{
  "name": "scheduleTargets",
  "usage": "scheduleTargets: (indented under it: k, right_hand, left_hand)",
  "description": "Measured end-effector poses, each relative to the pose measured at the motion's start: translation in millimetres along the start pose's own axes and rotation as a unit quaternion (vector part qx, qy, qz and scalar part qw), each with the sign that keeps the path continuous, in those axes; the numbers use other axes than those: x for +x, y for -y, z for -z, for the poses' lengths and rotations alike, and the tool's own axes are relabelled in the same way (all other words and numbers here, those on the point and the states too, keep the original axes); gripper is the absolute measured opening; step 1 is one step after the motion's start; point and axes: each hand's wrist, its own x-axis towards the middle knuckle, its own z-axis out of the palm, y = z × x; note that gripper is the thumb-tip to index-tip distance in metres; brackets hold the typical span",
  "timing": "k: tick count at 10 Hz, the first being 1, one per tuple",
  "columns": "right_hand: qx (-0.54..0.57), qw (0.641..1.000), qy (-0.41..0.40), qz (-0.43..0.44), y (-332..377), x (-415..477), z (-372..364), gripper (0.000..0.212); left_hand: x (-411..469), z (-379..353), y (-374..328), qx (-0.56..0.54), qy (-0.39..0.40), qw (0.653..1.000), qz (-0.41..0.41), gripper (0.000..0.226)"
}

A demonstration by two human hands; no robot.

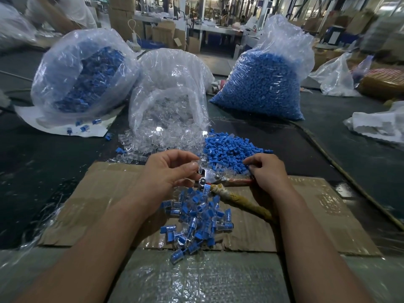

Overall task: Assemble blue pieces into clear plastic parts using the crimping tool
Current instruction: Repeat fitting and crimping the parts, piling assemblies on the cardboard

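My left hand [169,170] pinches a clear plastic part [200,161] at the metal jaws of the crimping tool [211,179]. My right hand [267,171] grips the tool's handles, one reddish, one wrapped in yellowish tape [242,203], and its fingertips reach into the loose pile of blue pieces [231,150]. A pile of loose clear parts [140,147] spills from the middle bag. Finished blue-and-clear assemblies [196,219] lie heaped on the cardboard sheet [105,193] just below the tool.
Three plastic bags stand behind: one of assembled pieces [83,77] at left, one of clear parts [170,92] in the middle, one of blue pieces [264,84] at right. A rope [341,171] runs along the right. Crumpled plastic [380,125] lies far right.
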Motion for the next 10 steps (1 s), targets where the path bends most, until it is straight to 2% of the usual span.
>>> scheduleTargets:
  k: [1,2,3,4,5,6,7,9,10]
  right_hand:
    - [0.055,0.996,-0.065,0.012,0,-1,1,0.018]
    - [0.163,0.981,-0.102,-0.006,6,-5,5,0.015]
    - [0.309,0.946,-0.091,-0.032,15,-13,10,0.012]
    - [0.366,0.929,-0.035,-0.047,24,-24,16,0.014]
    - [0.371,0.926,0.029,-0.057,30,-32,16,0.014]
    - [0.408,0.909,0.06,-0.058,40,-38,13,0.007]
    - [0.487,0.868,0.08,-0.057,49,-42,10,0.019]
    - [0.443,0.892,0.085,-0.037,55,-48,7,0.026]
    - [0.444,0.889,0.094,-0.053,53,-45,5,0.029]
  left_hand:
    - [-1,0,0,0.002,0.0,1.0,-0.002,0.021]
    - [-1,0,-1,-0.006,-0.001,1.0,-0.002,0.021]
    - [0,0,-1,-0.014,-0.003,1.0,-0.004,0.019]
    - [0,0,-2,-0.012,0.001,1.0,-0.005,0.018]
    - [0,0,-2,-0.007,0.001,1.0,-0.003,0.019]
    - [0,0,-2,-0.012,-0.001,1.0,-0.001,0.019]
    - [0,-1,-3,-0.013,0.0,1.0,0.0,0.019]
    - [-1,-1,-3,-0.008,0.001,1.0,0.001,0.02]
    - [-1,-1,-3,-0.01,0.002,1.0,0.002,0.018]
